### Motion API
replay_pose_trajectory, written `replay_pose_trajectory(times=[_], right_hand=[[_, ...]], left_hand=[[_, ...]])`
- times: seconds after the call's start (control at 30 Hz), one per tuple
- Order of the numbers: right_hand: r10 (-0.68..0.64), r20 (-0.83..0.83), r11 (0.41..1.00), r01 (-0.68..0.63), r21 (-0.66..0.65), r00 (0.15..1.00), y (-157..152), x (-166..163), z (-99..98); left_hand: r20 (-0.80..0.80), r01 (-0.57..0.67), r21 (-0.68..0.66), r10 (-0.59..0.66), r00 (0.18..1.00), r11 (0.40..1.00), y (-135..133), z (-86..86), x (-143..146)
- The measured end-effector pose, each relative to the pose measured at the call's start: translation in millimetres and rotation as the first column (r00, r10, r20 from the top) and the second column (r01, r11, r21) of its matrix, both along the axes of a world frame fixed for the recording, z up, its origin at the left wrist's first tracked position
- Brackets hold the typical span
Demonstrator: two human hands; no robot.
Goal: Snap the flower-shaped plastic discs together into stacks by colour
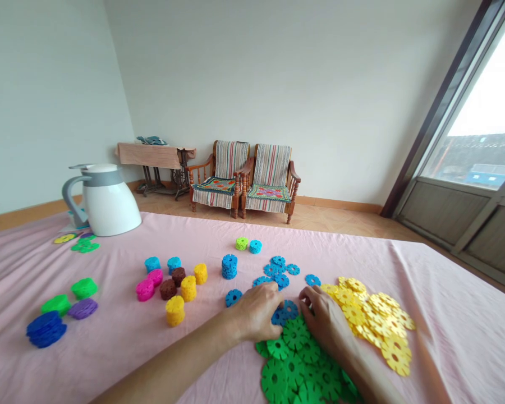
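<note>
Slotted plastic snowflake discs lie in loose heaps on the pink tablecloth. My left hand (258, 310) is closed, its fingers bent and its thumb at the edge of some blue discs (287, 310) between my hands. Just right of these, my right hand (326, 320) has curled fingers pointing down; whatever is under its fingertips is hidden. Below both hands spreads a heap of green discs (292, 367), partly covered by my right forearm. Yellow discs (379, 317) are piled beside my right hand. More loose blue discs (273, 269) lie beyond my hands, near a blue stack (229, 266).
Small stacks of yellow (175, 311), brown (168, 289) and pink (145, 290) discs stand left of centre. Dark blue stacks (46, 329) and bright green discs (84, 288) are farther left. A white jug (111, 202) stands at the back left. Two wooden chairs (269, 174) are beyond the table.
</note>
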State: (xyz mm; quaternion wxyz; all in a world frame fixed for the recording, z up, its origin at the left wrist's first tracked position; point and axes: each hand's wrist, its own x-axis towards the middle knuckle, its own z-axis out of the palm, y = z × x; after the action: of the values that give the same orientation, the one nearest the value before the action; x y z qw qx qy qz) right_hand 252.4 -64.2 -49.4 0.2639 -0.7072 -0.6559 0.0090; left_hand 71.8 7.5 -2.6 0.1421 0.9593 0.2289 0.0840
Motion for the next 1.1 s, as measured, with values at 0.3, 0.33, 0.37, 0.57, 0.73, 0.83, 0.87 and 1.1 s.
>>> replay_pose_trajectory(times=[0.3, 0.33, 0.37, 0.57, 0.73, 0.83, 0.87, 1.1], right_hand=[[-0.002, -0.009, 1.0, 0.001, -0.028, 1.0, -1, -2, 3.6], [-0.003, -0.01, 1.0, 0.003, -0.03, 1.0, -1, -2, 3.7], [-0.005, -0.014, 1.0, 0.005, -0.031, 1.0, -1, -2, 3.7], [0.003, -0.029, 1.0, -0.004, -0.029, 1.0, -1, -1, 2.7], [-0.001, -0.021, 1.0, 0.001, -0.027, 1.0, -1, -1, 2.1], [-0.001, -0.019, 1.0, 0.0, -0.02, 1.0, -1, -2, 2.2], [0.0, -0.018, 1.0, 0.0, -0.019, 1.0, -1, -2, 2.5], [-0.007, -0.006, 1.0, 0.007, -0.029, 1.0, -2, -3, 5.8]], left_hand=[[0.214, -0.058, -0.071, 0.072, 0.974, 0.996, 12, 15.9, -29], [0.208, -0.063, -0.088, 0.08, 0.975, 0.994, 16, 17.5, -34], [0.191, -0.068, -0.101, 0.086, 0.978, 0.993, 18, 17.8, -39], [0.037, -0.109, -0.015, 0.109, 0.993, 0.994, 17, 0.1, -50], [-0.057, -0.168, 0.092, 0.174, 0.983, 0.981, 12, -5.6, -47], [-0.085, -0.158, 0.102, 0.167, 0.982, 0.982, 12, -0.1, -44], [-0.091, -0.148, 0.099, 0.157, 0.983, 0.984, 12, 2.2, -43], [-0.086, -0.079, -0.021, 0.077, 0.993, 0.997, -5, 9.6, -50]])
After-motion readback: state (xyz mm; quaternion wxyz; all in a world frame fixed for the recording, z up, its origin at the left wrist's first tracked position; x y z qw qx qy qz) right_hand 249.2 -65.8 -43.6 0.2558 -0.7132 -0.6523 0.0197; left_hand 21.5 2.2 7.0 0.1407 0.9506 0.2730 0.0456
